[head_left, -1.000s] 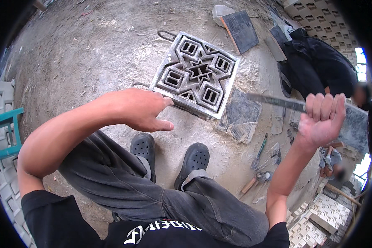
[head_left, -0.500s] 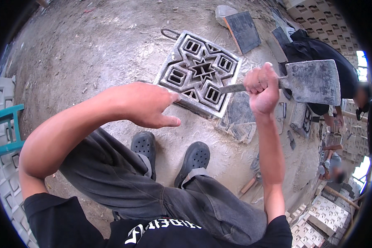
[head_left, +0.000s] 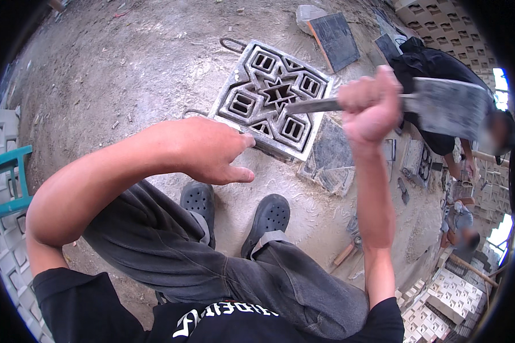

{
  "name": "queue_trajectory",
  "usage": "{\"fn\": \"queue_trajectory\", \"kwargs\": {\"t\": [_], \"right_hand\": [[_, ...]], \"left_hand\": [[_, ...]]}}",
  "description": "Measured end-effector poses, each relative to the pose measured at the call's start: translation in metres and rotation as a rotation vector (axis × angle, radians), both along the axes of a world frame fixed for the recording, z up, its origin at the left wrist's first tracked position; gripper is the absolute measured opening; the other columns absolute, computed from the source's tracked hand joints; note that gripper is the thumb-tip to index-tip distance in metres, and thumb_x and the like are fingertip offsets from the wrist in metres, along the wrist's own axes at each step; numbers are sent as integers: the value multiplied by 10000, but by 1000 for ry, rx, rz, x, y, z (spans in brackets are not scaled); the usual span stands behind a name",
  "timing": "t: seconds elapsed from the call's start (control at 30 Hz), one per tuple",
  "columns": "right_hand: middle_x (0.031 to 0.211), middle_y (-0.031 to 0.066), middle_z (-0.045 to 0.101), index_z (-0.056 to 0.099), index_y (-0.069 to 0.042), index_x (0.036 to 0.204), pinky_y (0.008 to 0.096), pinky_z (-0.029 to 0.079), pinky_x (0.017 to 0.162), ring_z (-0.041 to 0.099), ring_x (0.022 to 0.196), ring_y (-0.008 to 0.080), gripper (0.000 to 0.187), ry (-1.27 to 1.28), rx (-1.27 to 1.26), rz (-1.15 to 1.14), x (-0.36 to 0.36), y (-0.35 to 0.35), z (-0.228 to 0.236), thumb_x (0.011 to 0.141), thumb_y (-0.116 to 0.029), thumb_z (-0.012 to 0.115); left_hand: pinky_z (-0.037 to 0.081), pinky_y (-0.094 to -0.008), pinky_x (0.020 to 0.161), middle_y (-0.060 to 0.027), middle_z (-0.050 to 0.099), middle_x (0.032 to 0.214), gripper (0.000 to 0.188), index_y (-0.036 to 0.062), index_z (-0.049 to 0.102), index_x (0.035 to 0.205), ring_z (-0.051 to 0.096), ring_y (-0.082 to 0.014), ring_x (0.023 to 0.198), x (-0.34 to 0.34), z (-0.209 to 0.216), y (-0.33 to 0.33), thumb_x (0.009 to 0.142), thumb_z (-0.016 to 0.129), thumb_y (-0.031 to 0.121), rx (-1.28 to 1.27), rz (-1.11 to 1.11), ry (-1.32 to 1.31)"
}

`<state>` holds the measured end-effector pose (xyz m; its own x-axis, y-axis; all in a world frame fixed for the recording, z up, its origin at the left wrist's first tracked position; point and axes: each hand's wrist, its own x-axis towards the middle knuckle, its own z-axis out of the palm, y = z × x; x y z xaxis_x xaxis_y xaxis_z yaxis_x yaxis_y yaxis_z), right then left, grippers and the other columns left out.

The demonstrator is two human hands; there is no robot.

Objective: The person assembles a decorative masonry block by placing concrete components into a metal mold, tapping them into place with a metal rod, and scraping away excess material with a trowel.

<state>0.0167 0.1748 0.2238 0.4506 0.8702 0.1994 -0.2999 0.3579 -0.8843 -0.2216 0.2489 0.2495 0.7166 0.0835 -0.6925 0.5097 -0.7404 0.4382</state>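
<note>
A square metal mould (head_left: 226,106) with a star-and-frame pattern lies on the ground in front of my feet. My left hand (head_left: 214,151) is at its near left edge, thumb and forefinger spread; its other fingers are hidden, and I cannot tell whether it touches the mould. My right hand (head_left: 369,106) is closed round the handle of a flat, square-bladed trowel (head_left: 449,107), raised to the right of the mould. The blade points right and looks blurred. The bare handle end points left, in front of the mould's pattern.
Dark flat boards (head_left: 335,41) lie beyond the mould, and a grey slab (head_left: 326,146) beside it. At the right a co-worker in black (head_left: 435,74) bends over, another person (head_left: 460,223) nearby. A green plastic stool (head_left: 10,182) and stacked pale blocks (head_left: 8,137) stand left.
My right hand has risen and moved slightly right, the trowel tilting with it. My left hand has shifted slightly right and toward me. The mould looks unmoved.
</note>
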Motion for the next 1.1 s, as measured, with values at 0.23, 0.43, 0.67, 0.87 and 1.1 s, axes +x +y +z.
{"fn": "queue_trajectory", "kwargs": {"t": [0.23,0.43,0.67,0.87,1.1], "right_hand": [[462,-40,174,200,-182,538,318,178,446,124,422,107,524,-15,-101,7,-2,3,-31,992,-267,447],[470,-37,172,211,-160,558,317,197,467,122,440,109,507,-121,43,31,-9,14,18,1013,-281,400],[443,-16,281,296,-122,528,312,210,408,210,386,92,519,-241,64,-31,-13,32,-39,1027,-165,433],[456,-18,257,263,-129,535,318,198,416,189,398,99,516,-129,200,9,-3,31,-13,1018,-151,442],[443,-11,260,268,-133,517,329,212,425,221,393,114,534,-193,117,-47,-4,33,-35,1010,-201,461]], "left_hand": [[469,-441,988,-233,630,1205,667,-12,494,1355,595,-377,1146,1,-4,6,942,534,509,-6,-4,-54],[494,-478,926,-250,665,1100,599,-34,558,1249,630,-399,1064,0,-13,8,936,534,476,-15,4,-153],[492,-478,924,-253,665,1095,597,-35,561,1242,629,-406,1059,1,-12,12,935,537,476,-40,10,-153],[471,-444,979,-232,643,1176,659,6,492,1364,605,-381,1134,5,-8,14,940,538,509,-52,-1,-79],[474,-444,974,-235,643,1170,652,0,493,1360,605,-380,1129,6,-4,12,937,542,493,-59,-14,-118]]}}
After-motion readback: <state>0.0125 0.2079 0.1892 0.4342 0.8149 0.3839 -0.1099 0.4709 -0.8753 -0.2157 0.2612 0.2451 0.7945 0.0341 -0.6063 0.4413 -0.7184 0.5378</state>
